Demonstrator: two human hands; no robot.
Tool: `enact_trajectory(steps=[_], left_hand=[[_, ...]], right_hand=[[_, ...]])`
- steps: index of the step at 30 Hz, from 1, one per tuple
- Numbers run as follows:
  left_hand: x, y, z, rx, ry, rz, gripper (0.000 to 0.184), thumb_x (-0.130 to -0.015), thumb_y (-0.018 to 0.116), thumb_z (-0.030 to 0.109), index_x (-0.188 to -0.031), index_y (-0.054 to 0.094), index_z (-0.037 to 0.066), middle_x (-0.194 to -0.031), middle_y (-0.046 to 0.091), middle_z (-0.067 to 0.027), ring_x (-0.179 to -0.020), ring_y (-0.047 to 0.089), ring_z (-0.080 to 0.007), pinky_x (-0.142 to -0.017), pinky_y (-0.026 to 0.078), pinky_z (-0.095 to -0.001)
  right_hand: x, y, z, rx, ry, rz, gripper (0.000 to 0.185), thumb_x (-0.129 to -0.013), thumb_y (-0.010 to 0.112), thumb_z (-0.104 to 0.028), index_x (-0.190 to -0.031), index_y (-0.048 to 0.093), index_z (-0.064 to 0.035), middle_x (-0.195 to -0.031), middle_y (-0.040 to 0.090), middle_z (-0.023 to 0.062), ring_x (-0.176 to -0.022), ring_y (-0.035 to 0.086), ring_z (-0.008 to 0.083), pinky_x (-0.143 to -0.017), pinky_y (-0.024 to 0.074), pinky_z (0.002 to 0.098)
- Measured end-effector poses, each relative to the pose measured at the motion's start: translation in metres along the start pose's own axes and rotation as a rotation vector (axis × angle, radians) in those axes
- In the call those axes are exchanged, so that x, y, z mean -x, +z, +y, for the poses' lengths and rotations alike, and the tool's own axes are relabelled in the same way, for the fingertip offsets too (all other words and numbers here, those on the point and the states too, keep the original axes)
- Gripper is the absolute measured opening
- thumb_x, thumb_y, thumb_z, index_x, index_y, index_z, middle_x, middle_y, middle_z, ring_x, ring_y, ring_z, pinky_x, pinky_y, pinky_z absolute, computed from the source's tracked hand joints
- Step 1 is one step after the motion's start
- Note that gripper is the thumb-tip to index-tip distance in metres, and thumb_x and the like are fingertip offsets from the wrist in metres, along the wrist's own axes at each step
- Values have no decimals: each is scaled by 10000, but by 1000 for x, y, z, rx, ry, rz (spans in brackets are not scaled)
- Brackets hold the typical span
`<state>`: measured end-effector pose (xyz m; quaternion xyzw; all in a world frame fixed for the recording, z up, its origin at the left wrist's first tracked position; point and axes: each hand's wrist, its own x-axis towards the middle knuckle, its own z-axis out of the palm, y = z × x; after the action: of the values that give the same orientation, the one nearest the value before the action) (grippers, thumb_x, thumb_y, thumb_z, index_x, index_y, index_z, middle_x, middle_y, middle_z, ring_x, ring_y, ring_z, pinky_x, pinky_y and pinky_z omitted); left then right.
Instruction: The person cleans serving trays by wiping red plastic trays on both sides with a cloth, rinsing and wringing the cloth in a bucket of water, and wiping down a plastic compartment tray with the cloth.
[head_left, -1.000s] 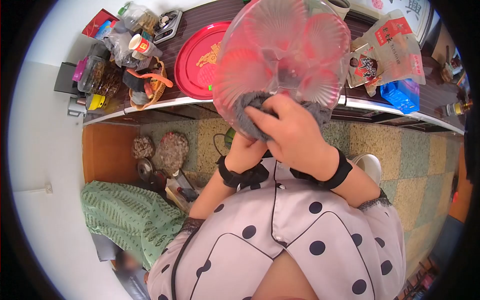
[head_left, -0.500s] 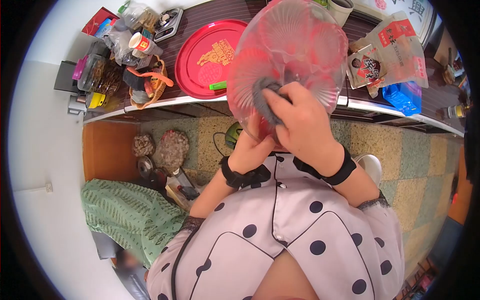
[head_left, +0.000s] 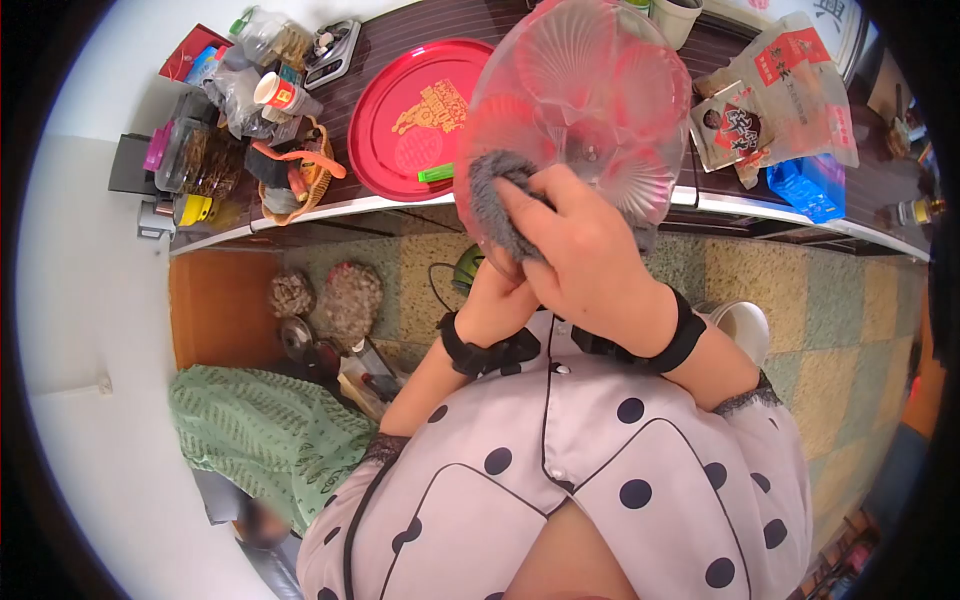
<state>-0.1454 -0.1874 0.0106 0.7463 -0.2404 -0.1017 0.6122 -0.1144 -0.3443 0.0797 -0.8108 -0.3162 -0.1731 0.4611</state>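
Observation:
A clear and pink plastic dish (head_left: 600, 90) with shell-shaped compartments is held up, tilted, over the counter's front edge. My left hand (head_left: 497, 305) grips its lower rim from below; part of the fingers is hidden behind the dish and my other hand. My right hand (head_left: 590, 250) is closed on a grey fluffy cloth (head_left: 495, 195), which lies pressed against the lower left of the dish. Behind and left of the dish, a round red tray (head_left: 385, 125) with gold print rests on the counter, a green object (head_left: 436, 173) on its rim.
Jars (head_left: 200, 150), a paper cup (head_left: 285, 95) and a basket (head_left: 315, 185) stand at the counter's left. Food packages (head_left: 785, 95) and a blue packet (head_left: 808, 188) lie right. A white bucket (head_left: 742, 328) is on the floor. Part of another person (head_left: 262, 525) shows lower left.
The dish has shifted right from over the red tray, uncovering the green object. My right hand has moved the cloth across the dish, most recently to the left.

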Motion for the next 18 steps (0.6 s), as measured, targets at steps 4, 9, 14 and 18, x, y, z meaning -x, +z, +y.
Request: enact_trajectory(steps=[4, 9, 14, 18], left_hand=[[-2, 9, 15, 69, -97, 103, 493, -874, 466, -82, -1345, 349, 7, -1178, 574, -95, -1086, 561, -166, -878, 485, -304], [-6, 12, 11, 235, 10, 331, 405, -869, 478, -86, -1263, 442, 3, -1170, 571, -87, -1052, 563, -159, -877, 473, -294], [-1, -8, 5, -65, -36, 52, 606, -874, 517, -84, -1411, 254, 14, -1335, 457, -100, -1192, 483, -176, -963, 433, -330], [-7, 14, 18, 551, -97, 334, 525, -857, 460, -110, -1357, 374, 28, -1225, 542, -106, -1099, 550, -172, -897, 468, -311]], right_hand=[[0, -3, 2, -24, 15, -34, 495, -687, 572, -2, -1182, 580, 0, -994, 538, 166, -859, 571, 350, -732, 482, 403], [1, 3, 7, 6, 93, -49, 491, -682, 642, -47, -1169, 586, -34, -975, 533, 139, -868, 571, 328, -724, 490, 405], [-13, 0, 0, -84, -14, 31, 491, -677, 586, -21, -1168, 581, -13, -971, 537, 155, -849, 570, 344, -711, 485, 406], [-7, 1, 11, 68, 31, 28, 496, -678, 637, -52, -1169, 579, -16, -980, 532, 142, -862, 572, 336, -715, 490, 410]])
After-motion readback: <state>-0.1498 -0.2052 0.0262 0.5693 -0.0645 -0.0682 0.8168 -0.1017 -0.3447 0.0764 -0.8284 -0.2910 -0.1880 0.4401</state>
